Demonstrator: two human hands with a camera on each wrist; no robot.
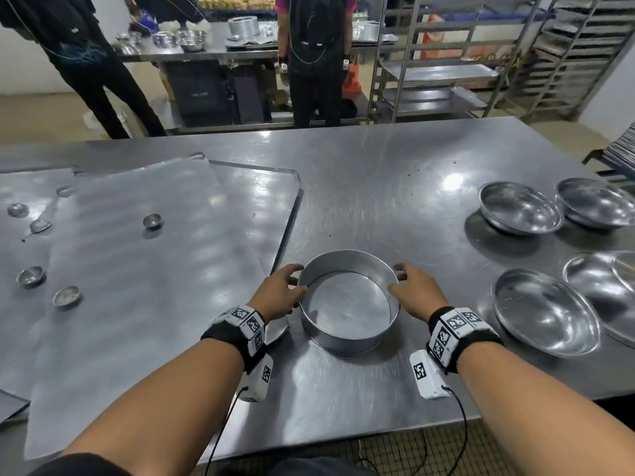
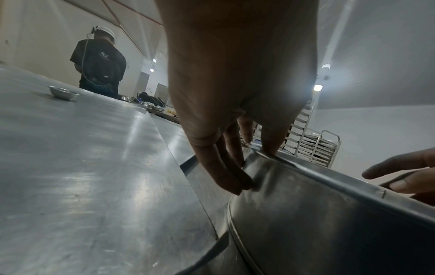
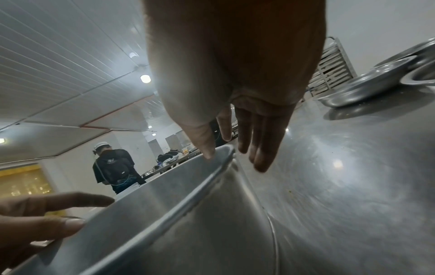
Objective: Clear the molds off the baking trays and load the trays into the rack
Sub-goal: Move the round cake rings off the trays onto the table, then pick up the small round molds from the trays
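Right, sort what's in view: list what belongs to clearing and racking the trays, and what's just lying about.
Job:
- round cake mold, left hand and right hand at its sides
- small molds on the baking trays
- tray rack

Lying about:
- wide shallow pans on the table
- bowls on the far counter

**Where things lie on the table**

A round cake tin (image 1: 347, 304) stands on the table (image 1: 395, 187) at the near middle, the left hand (image 1: 280, 290) at its left wall, the right hand (image 1: 417, 292) at its right. Overlapping baking trays (image 1: 154, 235) lie to its left, with small moulds (image 1: 152, 221) on them. Wide bowls (image 1: 520, 207) sit to the right. Racks (image 1: 584, 53) stand behind the table.
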